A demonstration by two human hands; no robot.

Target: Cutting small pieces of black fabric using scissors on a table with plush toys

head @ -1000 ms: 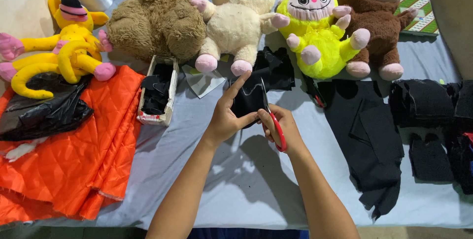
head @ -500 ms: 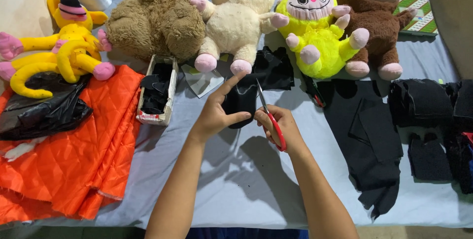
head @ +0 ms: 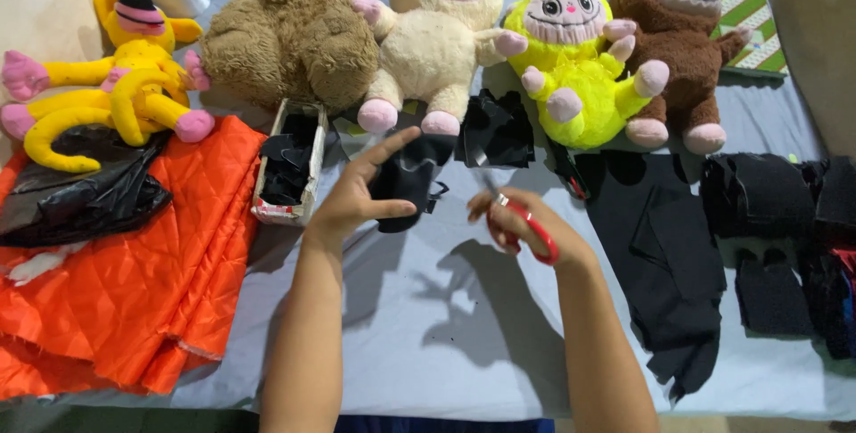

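Observation:
My left hand point(head: 355, 194) holds a small piece of black fabric point(head: 406, 185) above the grey table cover point(head: 464, 326), index finger stretched out over it. My right hand point(head: 522, 223) grips red-handled scissors point(head: 526, 223) just right of the fabric; the blades point up and left, and are apart from the fabric. Behind the hands sit four plush toys: a brown bear point(head: 294, 36), a cream one point(head: 437, 27), a yellow-green one point(head: 575, 67) and a brown one point(head: 682, 49).
A small open box point(head: 287, 165) of black scraps lies left of my left hand. Orange quilted cloth point(head: 134, 272) and a black plastic bag point(head: 80, 192) cover the left side. A yellow plush point(head: 116, 85) lies far left. Black fabric pieces point(head: 664, 246) spread at the right.
Both hands have shifted slightly toward me and apart. The scissors have come away from the black fabric piece, which my left hand has drawn left.

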